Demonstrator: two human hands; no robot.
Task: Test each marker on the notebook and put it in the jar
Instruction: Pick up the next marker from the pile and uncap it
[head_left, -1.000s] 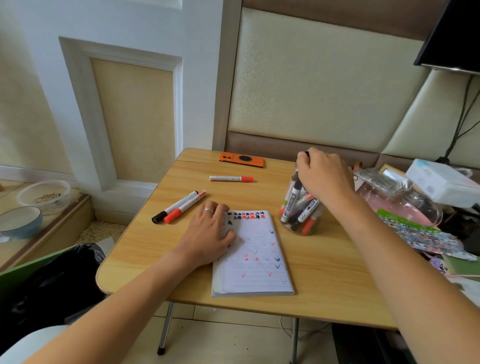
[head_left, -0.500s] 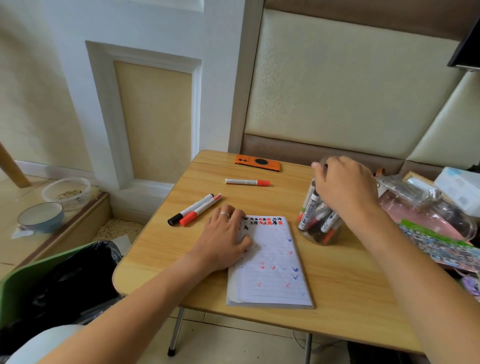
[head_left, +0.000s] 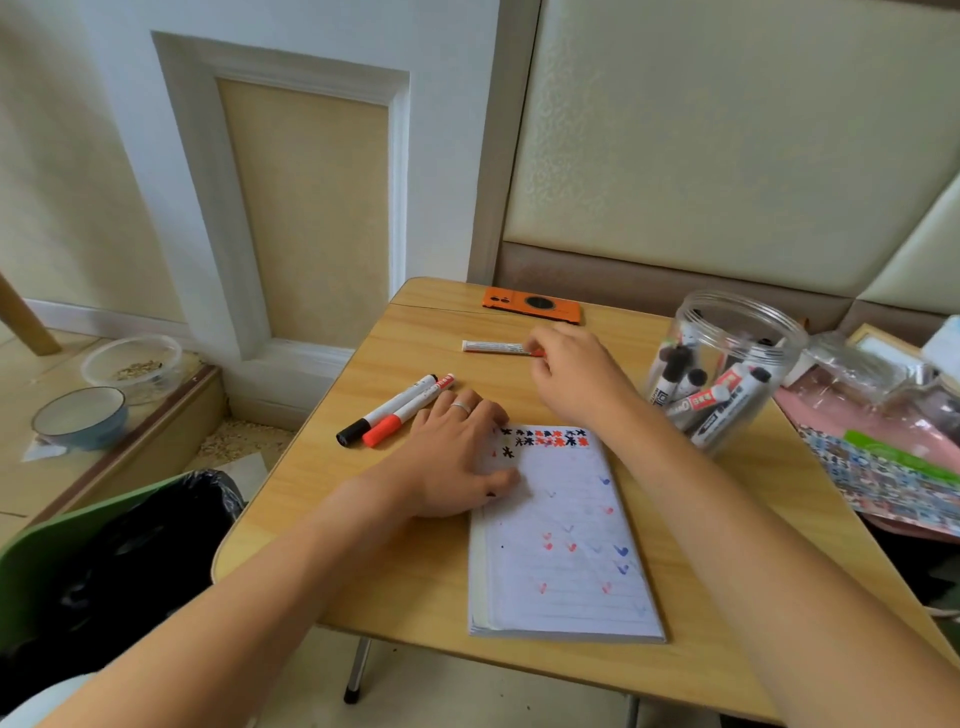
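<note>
A lined notebook (head_left: 561, 551) with red, blue and black test marks lies on the wooden table (head_left: 415, 561). My left hand (head_left: 452, 457) rests flat on its upper left corner, fingers spread. A clear plastic jar (head_left: 727, 364) holding several markers stands at the right. One white marker with a red cap (head_left: 493, 346) lies near the far edge; my right hand (head_left: 571, 379) pinches its red cap end with thumb and forefinger. A black-capped marker (head_left: 387, 410) and a red-capped marker (head_left: 408, 413) lie side by side left of my left hand.
An orange phone (head_left: 530, 306) lies at the table's far edge. Plastic bags and a patterned sheet (head_left: 883, 467) crowd the right side. A black-lined bin (head_left: 130, 561) stands at the left, with bowls (head_left: 80, 415) on the floor step beyond.
My right hand has left the jar's mouth and moved left to the lone red-capped marker, closing its fingers on the cap end. The left hand stayed on the notebook.
</note>
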